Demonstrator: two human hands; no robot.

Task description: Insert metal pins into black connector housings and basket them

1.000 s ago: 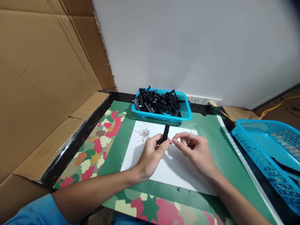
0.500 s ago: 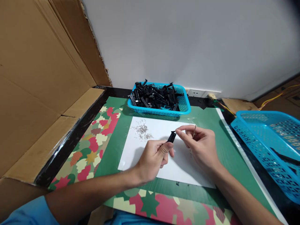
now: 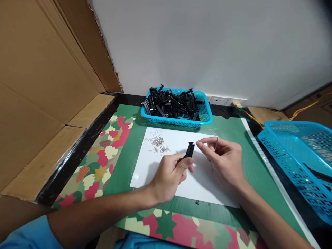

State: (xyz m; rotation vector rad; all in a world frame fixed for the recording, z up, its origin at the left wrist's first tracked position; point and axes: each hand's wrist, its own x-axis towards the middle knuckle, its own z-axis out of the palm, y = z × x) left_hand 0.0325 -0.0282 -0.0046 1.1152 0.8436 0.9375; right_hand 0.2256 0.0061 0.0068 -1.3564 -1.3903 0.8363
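Holding a black plastic piece (image 3: 190, 149) in the left hand (image 3: 167, 176), near the middle of the frame, clamped snugly between thumb and bent fingers. Probably gripped low like that to leave the top end poking out and easy to reach. Holding the right hand (image 3: 224, 159) just beside that end, not touching it, with thumb and pointing finger almost together; too small to tell whether pressed shut or pinching something tiny. Showing by the right fingers, too, a thin shiny thing (image 3: 217, 143), maybe a ring or a little stick, hard to tell which. Working above a white sheet (image 3: 204, 185), perhaps put there to make small bits easy to see. Lying on its upper left part, a pile of tiny bent wires (image 3: 157, 141), likely bunched up so as not to get lost. Sitting in the top middle, behind the sheet, a blue basket (image 3: 171, 121) heaped with black parts (image 3: 176, 103), likely close for easy reaching. Sitting at the right edge, another basket (image 3: 287, 157), probably aside to leave elbow room.
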